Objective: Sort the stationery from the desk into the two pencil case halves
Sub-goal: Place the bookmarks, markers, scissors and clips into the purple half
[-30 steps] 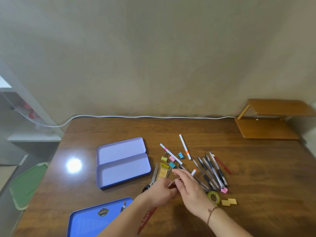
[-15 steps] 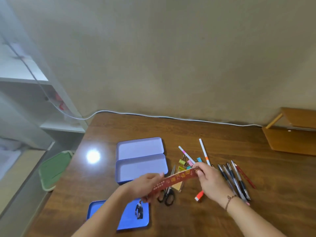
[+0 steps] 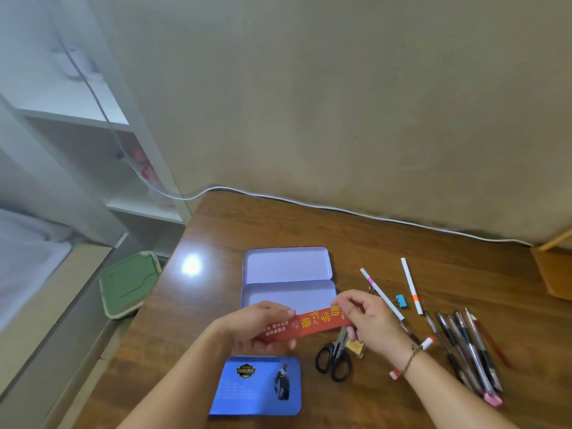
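**Red strip held over the open case**

I am holding a red strip (image 3: pixel 306 326) printed with yellow characters, stretched between both hands just in front of the near half of the open pencil case (image 3: pixel 288 294). My left hand (image 3: pixel 260 328) is pinching its lower end, thumb above and fingers curled beneath; my right hand (image 3: pixel 370 323) is gripping the upper end between thumb and fingers. The strip is hanging above the desk (image 3: pixel 216 230), its right end over the blades of the black-handled scissors (image 3: pixel 334 357).

The case is lying open — two pale purple trays side by side, both bare inside. A blue lid (image 3: pixel 257 387) is lying closest to me. To the right, two white markers (image 3: pixel 410 284), a blue binder clip (image 3: pixel 401 301) and a cluster of pens (image 3: pixel 467 345) are waiting on the wood.
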A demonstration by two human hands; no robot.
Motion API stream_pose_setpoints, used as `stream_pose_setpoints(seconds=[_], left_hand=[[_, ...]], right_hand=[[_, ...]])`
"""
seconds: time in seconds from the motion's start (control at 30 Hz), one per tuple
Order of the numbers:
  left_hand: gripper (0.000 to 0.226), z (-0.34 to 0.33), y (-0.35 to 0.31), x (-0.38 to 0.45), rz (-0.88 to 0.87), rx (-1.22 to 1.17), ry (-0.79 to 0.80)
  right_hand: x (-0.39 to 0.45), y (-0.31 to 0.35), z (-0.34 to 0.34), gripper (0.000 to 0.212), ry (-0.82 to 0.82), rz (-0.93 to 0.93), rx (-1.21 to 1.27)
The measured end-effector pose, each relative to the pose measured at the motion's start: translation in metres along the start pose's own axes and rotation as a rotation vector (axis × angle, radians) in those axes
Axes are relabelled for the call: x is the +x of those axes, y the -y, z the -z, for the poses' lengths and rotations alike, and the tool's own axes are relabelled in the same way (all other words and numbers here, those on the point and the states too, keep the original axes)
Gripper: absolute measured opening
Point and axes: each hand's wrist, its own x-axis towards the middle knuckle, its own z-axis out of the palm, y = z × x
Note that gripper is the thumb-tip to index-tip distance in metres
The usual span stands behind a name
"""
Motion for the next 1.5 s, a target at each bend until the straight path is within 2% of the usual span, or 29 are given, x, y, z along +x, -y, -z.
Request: stream_pose_setpoints(seconds=[0.03, 0.07, 0.13, 0.17, 0.23, 0.33, 0.43, 0.53, 0.6, 0.67, 0.73, 0.77, 0.87, 0.93, 1.1, 1.17, 1.37, 1.5], left_hand=[[0.023, 0.005, 0.001, 0.0, 0.0, -0.029, 0.023], [0.024, 0.01, 0.002, 0.001, 0.0, -0.049, 0.046], [0.024, 0.02, 0.004, 0.002, 0.001, -0.079, 0.082], [0.025, 0.024, 0.005, 0.003, 0.004, -0.085, 0.091], [0.027, 0.029, 0.005, 0.005, 0.011, -0.066, 0.109], [0.028, 0.034, 0.005, 0.005, 0.033, -0.079, 0.155], [0.025, 0.039, 0.005, 0.003, 0.037, -0.163, 0.152], [0.026, 0.048, 0.002, 0.001, 0.0, -0.014, 0.014], [0.021, 0.057, 0.0, 0.001, -0.077, 0.083, -0.205], [0.019, 0.07, 0.003, 0.008, -0.219, 0.148, -0.532], [0.011, 0.08, 0.007, 0.015, -0.363, 0.309, -0.846], [0.017, 0.081, 0.009, 0.018, -0.404, 0.442, -0.894], [0.058, 0.08, 0.023, 0.027, -0.387, 0.783, -0.708], [0.068, 0.076, 0.028, 0.032, -0.363, 0.927, -0.67], [0.061, 0.07, 0.031, 0.042, -0.385, 1.024, -0.768], [0.054, 0.071, 0.031, 0.044, -0.403, 1.015, -0.79], [0.045, 0.073, 0.03, 0.047, -0.426, 1.014, -0.793], [0.046, 0.073, 0.03, 0.05, -0.431, 0.972, -0.766]], right_hand=[[0.002, -0.001, -0.003, 0.015, -0.014, 0.058, -0.093], [0.005, -0.004, -0.003, 0.018, -0.034, 0.149, -0.299], [0.007, -0.007, -0.003, 0.041, -0.089, 0.401, -0.76], [0.008, -0.007, -0.003, 0.046, -0.087, 0.546, -0.915], [0.013, -0.005, -0.007, 0.039, -0.022, 0.757, -1.068], [0.023, -0.009, -0.014, 0.021, 0.021, 0.907, -1.095], [0.029, -0.013, -0.021, 0.021, 0.021, 0.912, -1.016], [0.035, -0.017, -0.022, 0.024, 0.0, 0.827, -1.012], [0.04, -0.018, -0.015, 0.027, -0.057, 0.637, -1.014], [0.046, -0.018, -0.011, 0.026, -0.103, 0.478, -1.044], [0.053, -0.016, -0.015, 0.023, -0.098, 0.424, -1.111], [0.057, -0.015, -0.019, 0.022, -0.079, 0.416, -1.132], [0.07, -0.012, -0.038, 0.022, -0.065, 0.429, -1.157], [0.077, -0.013, -0.049, 0.022, -0.066, 0.444, -1.173], [0.09, -0.023, -0.066, 0.015, -0.05, 0.391, -1.258], [0.091, -0.026, -0.066, 0.019, -0.076, 0.373, -1.278], [0.089, -0.022, -0.062, 0.02, -0.219, 0.31, -1.179], [0.097, -0.023, -0.063, 0.022, -0.242, 0.291, -1.092]])
